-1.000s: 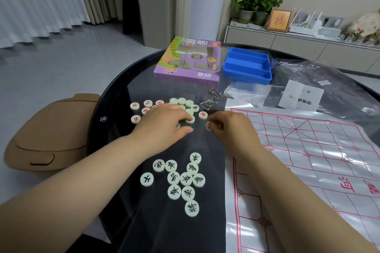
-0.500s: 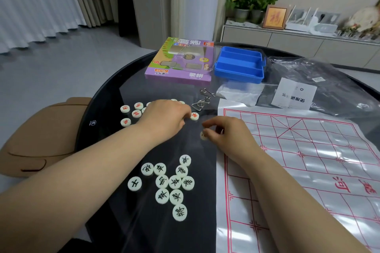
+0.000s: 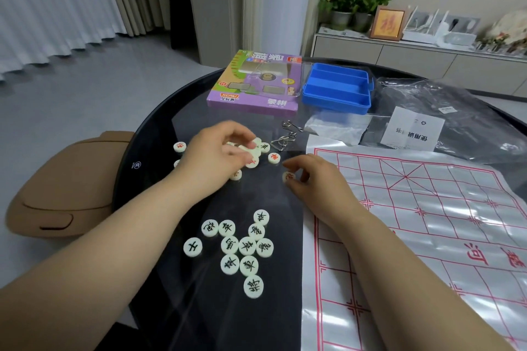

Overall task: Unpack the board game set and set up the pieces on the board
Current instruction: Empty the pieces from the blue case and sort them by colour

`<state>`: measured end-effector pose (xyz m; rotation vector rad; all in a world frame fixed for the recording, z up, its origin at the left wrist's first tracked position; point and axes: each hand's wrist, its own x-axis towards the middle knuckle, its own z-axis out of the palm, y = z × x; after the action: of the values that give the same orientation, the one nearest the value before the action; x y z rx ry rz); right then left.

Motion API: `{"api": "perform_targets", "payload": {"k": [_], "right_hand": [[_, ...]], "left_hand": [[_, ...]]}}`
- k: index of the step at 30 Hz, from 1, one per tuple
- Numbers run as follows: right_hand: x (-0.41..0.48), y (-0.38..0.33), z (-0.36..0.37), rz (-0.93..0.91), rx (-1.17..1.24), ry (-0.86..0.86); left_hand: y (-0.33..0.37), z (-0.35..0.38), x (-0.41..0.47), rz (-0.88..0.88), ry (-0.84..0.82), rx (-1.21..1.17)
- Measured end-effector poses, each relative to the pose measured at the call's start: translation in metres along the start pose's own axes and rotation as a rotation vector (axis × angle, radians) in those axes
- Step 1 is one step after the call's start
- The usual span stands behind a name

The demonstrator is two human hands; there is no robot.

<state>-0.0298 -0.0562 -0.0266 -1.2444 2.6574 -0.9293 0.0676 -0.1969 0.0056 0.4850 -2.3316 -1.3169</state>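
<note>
A plastic sheet board [image 3: 422, 231] with red grid lines lies on the right of the dark round table [image 3: 148, 134]. Several white discs with black characters [image 3: 242, 248] are grouped near the front. White discs with red characters [image 3: 273, 157] lie further back. My left hand [image 3: 216, 157] is over the red-character group, its fingertips pinching one of those discs. My right hand [image 3: 310, 179] pinches one red-character disc [image 3: 288, 177] just left of the board's edge.
A purple game box [image 3: 256, 85] and a blue plastic tray [image 3: 338, 88] stand at the back. A metal wire puzzle [image 3: 285, 137], a clear bag [image 3: 336, 127], a paper slip [image 3: 413, 128] and dark plastic wrap [image 3: 462, 105] lie behind the board. A brown seat [image 3: 65, 185] stands left of the table.
My right hand has drawn a red-character disc back toward me and slightly right. My left hand has lifted its fingers onto the discs at the back of the red group.
</note>
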Motion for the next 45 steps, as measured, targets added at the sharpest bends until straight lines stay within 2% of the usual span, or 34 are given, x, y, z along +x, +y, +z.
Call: {"api": "perform_targets", "payload": {"k": [2,6,12,18,21,23,30,34,41,45], "right_hand": [[0.001,-0.001,0.003,-0.010,0.022,0.019],[0.006,-0.005,0.009,-0.050,0.004,0.012],[0.017,-0.012,0.005,-0.042,-0.116,-0.100],[0.018,-0.023,0.005,-0.027,-0.134,-0.105],[0.015,-0.031,0.009,-0.047,-0.094,-0.104],[0.016,-0.038,0.013,-0.062,-0.084,-0.103],[0.027,-0.060,0.033,-0.138,-0.074,-0.124],[0.035,-0.065,0.040,-0.182,-0.052,-0.133],[0.049,-0.038,0.021,-0.031,-0.126,0.040],[0.049,-0.030,0.028,-0.061,-0.197,-0.006]], "left_hand": [[-0.003,-0.008,-0.015,-0.058,-0.047,-0.086],[-0.021,-0.021,-0.040,-0.149,-0.058,-0.031],[-0.039,-0.022,-0.054,-0.092,0.009,0.000],[-0.044,-0.024,-0.051,-0.022,0.018,0.035],[-0.046,-0.032,-0.051,0.040,-0.072,0.173],[-0.050,-0.034,-0.048,0.087,-0.074,0.277],[-0.058,-0.036,-0.034,0.145,0.107,0.500],[-0.060,-0.036,-0.026,0.140,0.137,0.590],[-0.066,-0.040,-0.017,0.128,0.179,0.526],[-0.064,-0.040,-0.017,0.176,0.188,0.449]]}}
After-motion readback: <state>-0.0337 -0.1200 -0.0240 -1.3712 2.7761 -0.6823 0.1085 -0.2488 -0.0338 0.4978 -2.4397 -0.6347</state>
